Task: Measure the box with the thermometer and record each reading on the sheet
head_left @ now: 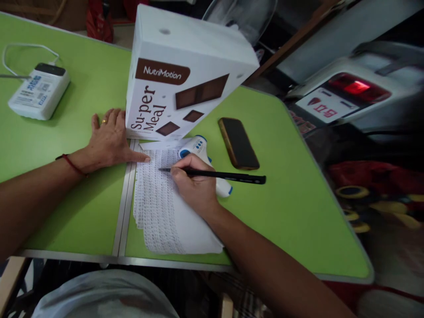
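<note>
My right hand (198,185) is closed round a black pen (228,176), its tip on or just over a stack of paper sheets (162,221) dense with rows of handwriting. The right part of the top sheet is blank. My left hand (111,139) lies spread, fingers against the base of a white NutriMotion box (195,48) and thumb on the paper's upper left edge. A white and blue handheld thermometer (197,145) lies beyond my right hand, partly covered by it.
A phone in a brown case (239,143) lies to the right on the green folding table (285,212). At the far left sits a white device (41,90) with a cable. A scooter's red tail light (359,87) is beyond the table's right edge.
</note>
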Available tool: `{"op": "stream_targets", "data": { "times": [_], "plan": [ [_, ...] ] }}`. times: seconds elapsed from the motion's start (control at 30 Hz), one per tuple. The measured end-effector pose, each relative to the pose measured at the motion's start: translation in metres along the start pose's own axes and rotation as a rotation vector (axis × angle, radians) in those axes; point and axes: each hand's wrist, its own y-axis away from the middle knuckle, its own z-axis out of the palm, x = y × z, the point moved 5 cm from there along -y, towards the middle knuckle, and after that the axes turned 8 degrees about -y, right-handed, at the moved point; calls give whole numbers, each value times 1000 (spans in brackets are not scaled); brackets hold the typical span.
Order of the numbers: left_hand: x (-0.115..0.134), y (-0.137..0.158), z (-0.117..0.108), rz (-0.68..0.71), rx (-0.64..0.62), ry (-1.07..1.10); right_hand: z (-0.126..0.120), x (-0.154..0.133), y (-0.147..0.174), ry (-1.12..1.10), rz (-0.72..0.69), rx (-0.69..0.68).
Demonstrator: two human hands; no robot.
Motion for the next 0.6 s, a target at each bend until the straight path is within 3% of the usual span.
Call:
{"op": "stream_targets", "data": {
  "times": [0.47, 0.6],
  "plan": [
    [-4, -2, 4, 41, 31, 71, -1, 1, 0, 7, 5, 7],
    [-7, -2, 7, 60, 68, 122, -1, 2, 3, 70, -56, -14]
  ]
}}
